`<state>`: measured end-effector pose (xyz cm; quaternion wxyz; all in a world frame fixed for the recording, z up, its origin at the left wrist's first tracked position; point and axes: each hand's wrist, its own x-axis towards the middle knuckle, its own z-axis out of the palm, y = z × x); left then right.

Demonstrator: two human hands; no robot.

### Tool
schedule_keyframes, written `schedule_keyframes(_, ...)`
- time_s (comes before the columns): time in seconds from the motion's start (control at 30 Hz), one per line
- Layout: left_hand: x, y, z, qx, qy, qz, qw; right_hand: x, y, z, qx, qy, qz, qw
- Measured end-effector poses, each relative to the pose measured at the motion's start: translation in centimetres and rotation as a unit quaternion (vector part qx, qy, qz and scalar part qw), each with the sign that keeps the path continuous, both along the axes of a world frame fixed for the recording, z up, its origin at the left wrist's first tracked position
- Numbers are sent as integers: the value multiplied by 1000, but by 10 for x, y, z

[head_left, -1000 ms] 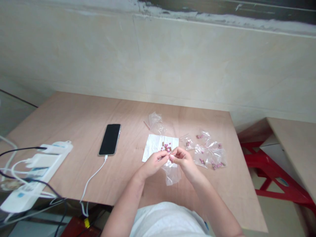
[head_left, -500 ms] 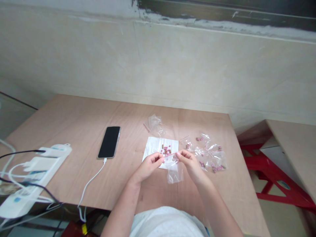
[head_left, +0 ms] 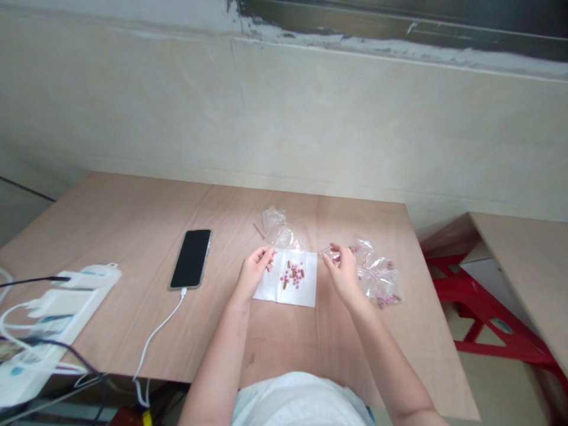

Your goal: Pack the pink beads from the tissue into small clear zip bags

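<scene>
My left hand (head_left: 256,269) is closed in a pinch at the upper left corner of a white paper sheet (head_left: 266,291). Its fingertips meet the near edge of the clear zip bags (head_left: 284,234) that lie crumpled behind the sheet. Pink tablets and brown capsules (head_left: 293,275) lie loose on the paper. To the right of the sheet, my right hand (head_left: 342,271) has thumb and fingers apart around the edge of a clear zip bag (head_left: 327,250). The hand partly hides that bag. More zip bags with pink and brown pills (head_left: 388,299) lie beyond it.
A black-screened phone (head_left: 191,259) lies left of the paper, with a white charging cable (head_left: 155,337) attached. A white power strip (head_left: 84,302) with several plugs is at the table's left edge. A red stool (head_left: 479,307) stands right of the table (head_left: 231,349).
The clear bag held over the paper's front edge is gone from there. My left hand has moved up and left, my right hand slightly up, and more pills show on the paper.
</scene>
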<state>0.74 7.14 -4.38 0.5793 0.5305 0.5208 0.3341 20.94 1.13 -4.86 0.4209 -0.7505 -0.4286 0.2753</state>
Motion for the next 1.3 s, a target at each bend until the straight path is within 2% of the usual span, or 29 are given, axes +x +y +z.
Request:
schedule_keyframes(0.1,0,22,-10,-27,25,20,999,8,11,-14,-68,-171,-45,982)
schedule_keyframes(0.17,-2,27,-14,-42,34,3,999,11,14,-23,-97,-213,-37,972)
schedule_keyframes(0.23,-6,26,-18,-50,43,-4,998,13,14,-30,-90,-226,-35,969)
schedule_keyframes(0.33,-12,18,-20,-41,71,22,996,16,9,-30,-45,-207,-62,975)
schedule_keyframes(0.43,-13,2,-11,-36,78,18,996,12,0,-14,17,-142,-78,987)
schedule_keyframes(0.47,-11,-5,-6,-39,71,0,997,8,-5,-5,38,-115,-68,990)
schedule_keyframes(0.5,-7,-13,1,-40,47,-58,996,1,-11,3,57,-88,-43,994)
schedule_keyframes(0.53,-3,-20,7,-41,16,-114,992,-7,-17,12,78,-64,-9,995)
schedule_keyframes(0.6,8,-35,19,-58,-54,-176,981,-27,-31,25,98,-23,82,992)
schedule_keyframes(0.63,12,-41,23,-64,-76,-186,977,-36,-37,28,100,-1,124,987)
schedule_keyframes(0.73,17,-51,29,-66,-83,-189,976,-54,-52,27,90,33,173,980)
schedule_keyframes(0.9,10,-56,31,-72,-69,-213,972,-58,-61,14,70,16,214,974)
schedule_keyframes(1.03,8,-58,28,-56,-44,-196,978,-61,-65,13,68,4,236,969)
schedule_keyframes(1.1,6,-58,25,-43,-31,-194,980,-62,-67,16,70,28,228,971)
schedule_keyframes(1.2,1,-58,25,-45,-3,-195,980,-59,-66,26,66,21,172,983)
schedule_keyframes(1.3,-2,-58,30,-55,40,-215,974,-56,-61,34,11,22,160,987)
